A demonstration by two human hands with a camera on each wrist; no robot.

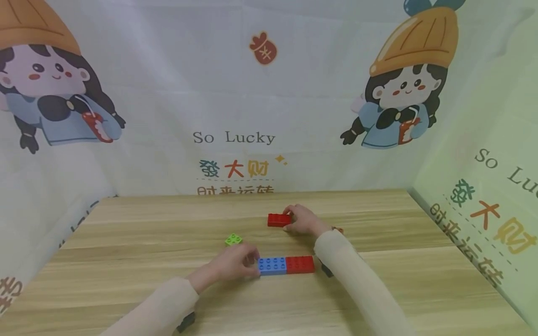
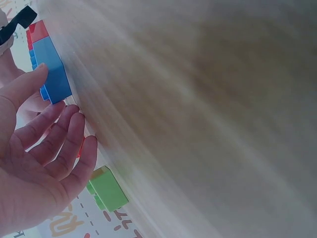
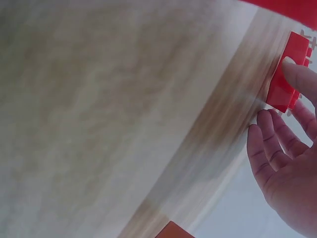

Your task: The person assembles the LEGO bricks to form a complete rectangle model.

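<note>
A blue toy building brick (image 1: 272,266) and a red building brick (image 1: 300,264) lie end to end on the table. My left hand (image 1: 235,263) is at the blue brick's left end, its thumb on the near side and the index finger reaching behind. Farther back, my right hand (image 1: 303,220) pinches a second red brick (image 1: 277,220) by its right end; in the right wrist view the thumb lies on that brick's side (image 3: 287,84). The other fingers of both hands are loosely spread. A small green brick (image 1: 233,239) sits just beyond the left hand.
The wooden table (image 1: 168,219) carries all the bricks. Beyond the right wrist is a small orange-red piece (image 1: 338,229), mostly hidden in the head view. Printed cloth (image 1: 168,93) hangs behind the table and along its sides.
</note>
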